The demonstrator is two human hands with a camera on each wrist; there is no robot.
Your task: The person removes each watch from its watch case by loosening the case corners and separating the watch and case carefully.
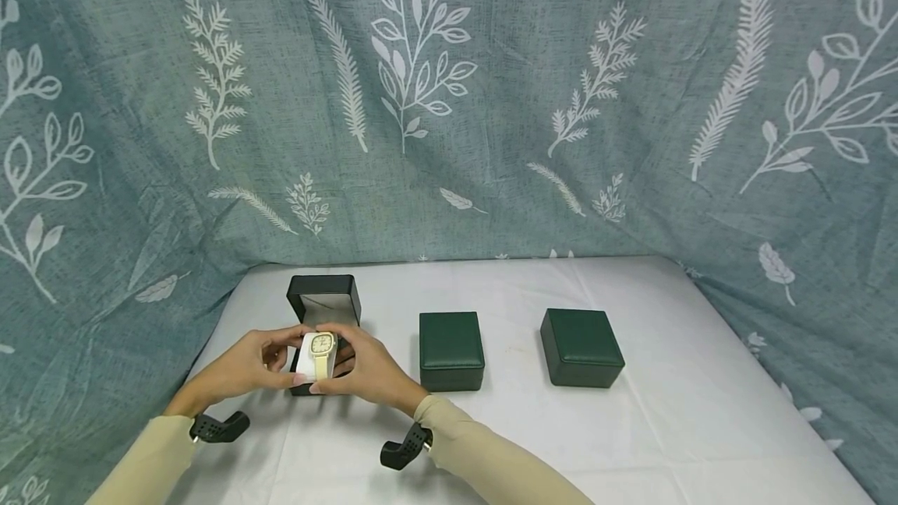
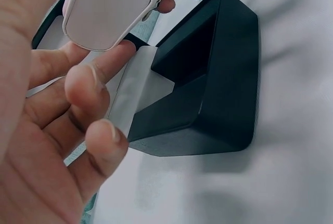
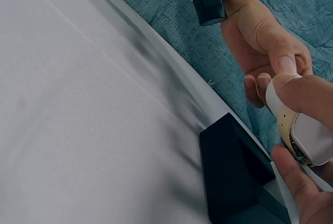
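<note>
- Both hands, the left hand (image 1: 245,369) and the right hand (image 1: 368,372), pinch a cream wristwatch (image 1: 322,347) on its white cushion (image 1: 306,365).
- It is held just above the open black watch box (image 1: 323,304), lower left of frame.
- Two closed green boxes (image 1: 451,351) (image 1: 581,347) sit to the right on the white table (image 1: 666,427).

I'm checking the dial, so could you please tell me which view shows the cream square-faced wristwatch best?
The head view: the cream square-faced wristwatch faces the camera, dial and strap visible between both hands. The left wrist view shows only its blurred case close up; the right wrist view shows its edge and strap.
</note>
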